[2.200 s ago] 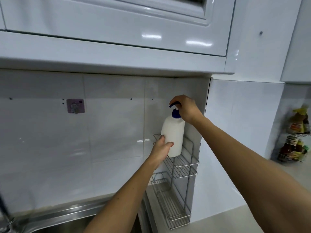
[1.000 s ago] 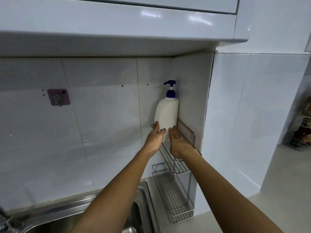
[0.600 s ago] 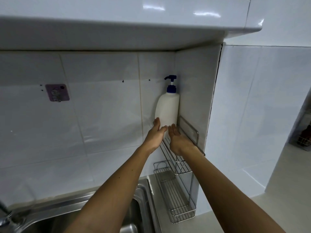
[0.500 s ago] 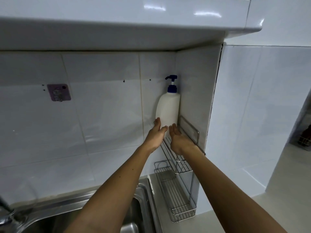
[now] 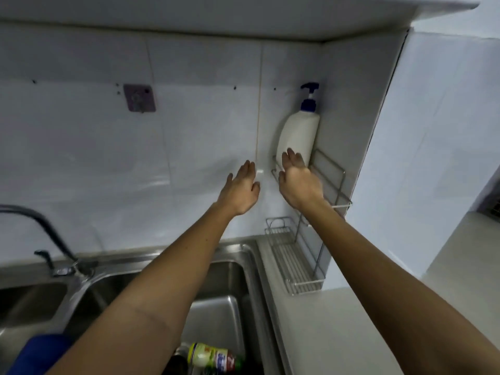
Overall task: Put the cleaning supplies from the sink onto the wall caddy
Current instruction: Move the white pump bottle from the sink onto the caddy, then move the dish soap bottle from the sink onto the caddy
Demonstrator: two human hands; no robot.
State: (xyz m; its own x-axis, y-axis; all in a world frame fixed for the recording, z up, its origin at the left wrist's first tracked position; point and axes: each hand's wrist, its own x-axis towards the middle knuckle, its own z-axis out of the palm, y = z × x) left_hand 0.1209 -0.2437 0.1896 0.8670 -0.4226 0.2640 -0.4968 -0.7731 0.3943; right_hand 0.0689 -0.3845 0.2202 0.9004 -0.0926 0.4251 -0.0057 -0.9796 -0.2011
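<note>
A white tiled wall is filling the background, with a wire wall caddy fixed in its corner and a steel sink sitting below and to the caddy's left. A white pump bottle is standing upright on the caddy's upper shelf, tucked into the corner. The right hand is hovering open at that shelf's front rail, its fingertips lying at the bottle's base; whether they are touching it I cannot tell. The left hand is hanging open and empty just left of the caddy, clear of the bottle. The hands are apart, gripping nothing.

Well below the caddy, at the bottom of the sink, a yellow-capped bottle is lying on its side, its long axis running left to right. It is sitting far beneath both hands, under the left forearm, so the left hand looks nearer for reaching down. The caddy's lower shelf is showing nothing on it.
</note>
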